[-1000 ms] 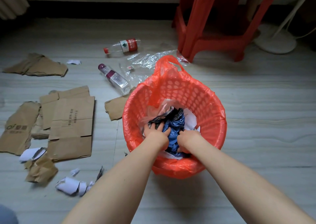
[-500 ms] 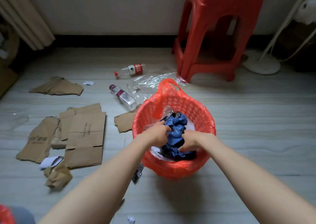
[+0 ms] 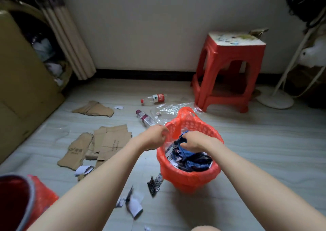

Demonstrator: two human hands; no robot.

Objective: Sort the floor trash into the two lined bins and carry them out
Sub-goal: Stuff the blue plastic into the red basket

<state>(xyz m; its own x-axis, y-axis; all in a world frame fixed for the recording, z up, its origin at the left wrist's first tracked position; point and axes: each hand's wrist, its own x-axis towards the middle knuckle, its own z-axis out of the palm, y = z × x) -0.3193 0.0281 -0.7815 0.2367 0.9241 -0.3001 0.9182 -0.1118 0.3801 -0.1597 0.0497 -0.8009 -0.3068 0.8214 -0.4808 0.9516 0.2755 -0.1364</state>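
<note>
two hands are at the red bin (image 3: pixel 189 179), which stands on the floor (image 3: pixel 264 151) in front of the person. the left hand (image 3: pixel 155 137) is at the left rim, its fingers curled and pinching the edge of the red liner (image 3: pixel 186 115). the right hand (image 3: pixel 193 141) is over the opening, fingers curled around the blue trash (image 3: pixel 192 157) that fills the bin. a loop of the liner stands up at the far rim.

a second bin (image 3: pixel 15 202) with a red liner is at the lower left corner, cut off by the frame edge, so its content cannot be told. a dark scrap (image 3: pixel 155 185) is just beside the red bin, blurred; i cannot tell if it lies on the floor or is in the air. white paper bits (image 3: pixel 134 206) are nearer to the person.

left of the bin lie flat cardboard pieces (image 3: pixel 105 142). behind it are two bottles (image 3: pixel 153 98) lying on their sides and a clear plastic sheet (image 3: pixel 174 108).

the floor is pale grey with a wood pattern. a red stool (image 3: pixel 229 72) stands by the white wall, a curtain (image 3: pixel 70 45) hangs at the left, and a big carton (image 3: pixel 23 80) is at the left edge.
</note>
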